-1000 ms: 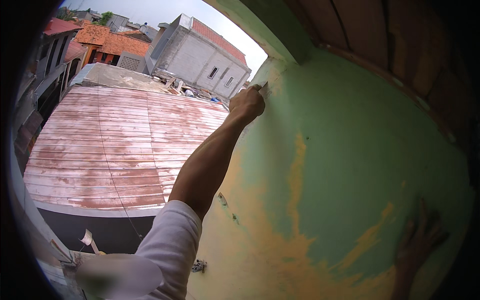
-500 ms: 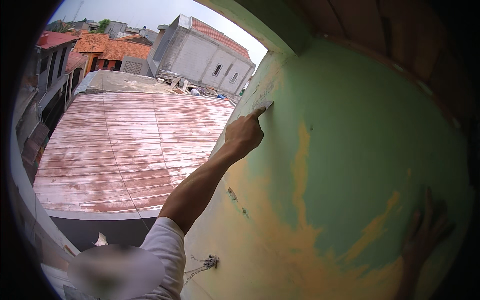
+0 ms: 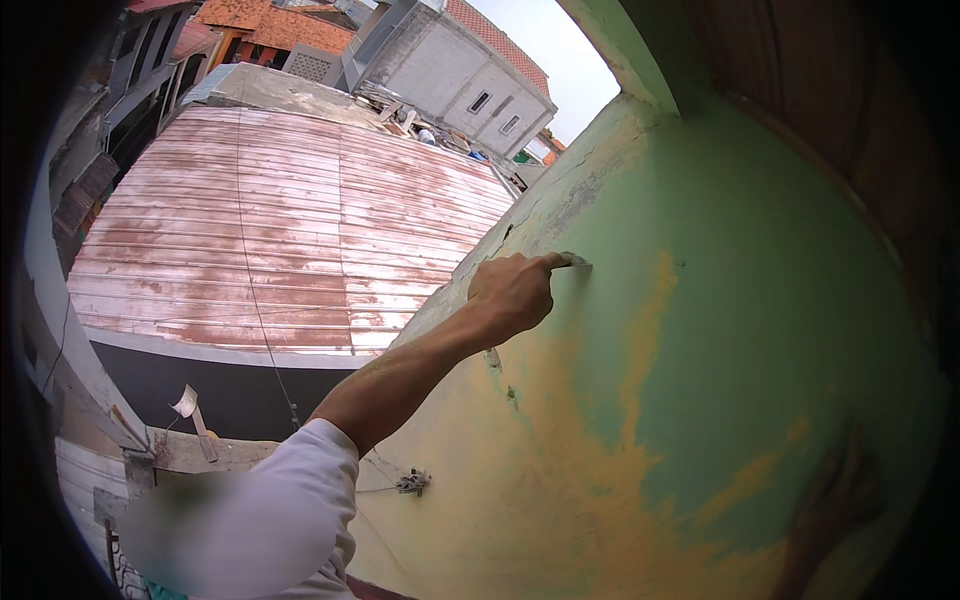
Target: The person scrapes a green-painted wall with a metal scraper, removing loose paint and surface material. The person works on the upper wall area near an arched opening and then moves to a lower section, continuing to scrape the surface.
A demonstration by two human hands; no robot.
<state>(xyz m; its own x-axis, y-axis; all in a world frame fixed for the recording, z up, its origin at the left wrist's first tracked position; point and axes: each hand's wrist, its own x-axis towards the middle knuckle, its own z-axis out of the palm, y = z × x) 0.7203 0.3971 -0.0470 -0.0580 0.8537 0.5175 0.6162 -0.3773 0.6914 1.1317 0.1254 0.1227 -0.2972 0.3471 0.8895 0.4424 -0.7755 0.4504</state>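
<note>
My left hand point(image 3: 512, 293), at the end of a bare forearm in a white sleeve, is closed round a scraper point(image 3: 577, 261). Its index finger stretches along the tool, and only a small part of the thin blade shows past the fingertip, at the wall. The wall point(image 3: 740, 330) is green, with yellowish streaks and a broad yellow area lower down. Above the hand lies a rough greyish patch point(image 3: 585, 195) with cracks. In shadow at the right, my right hand point(image 3: 832, 495) is against the wall, its fingers spread and somewhat blurred, with no tool visible in it.
Left of the wall, beyond a drop, spreads a rusty corrugated metal roof point(image 3: 270, 240). A tangle of wire point(image 3: 412, 482) sticks out of the wall below my forearm. A dark beam point(image 3: 650, 50) and a ceiling overhang the wall. A pale curved object point(image 3: 190, 402) stands at the lower left.
My left hand has moved down the wall with the scraper, and the greyish patch above it shows more. The whole view has shifted and tilted. The right hand stays near the same stretch of wall.
</note>
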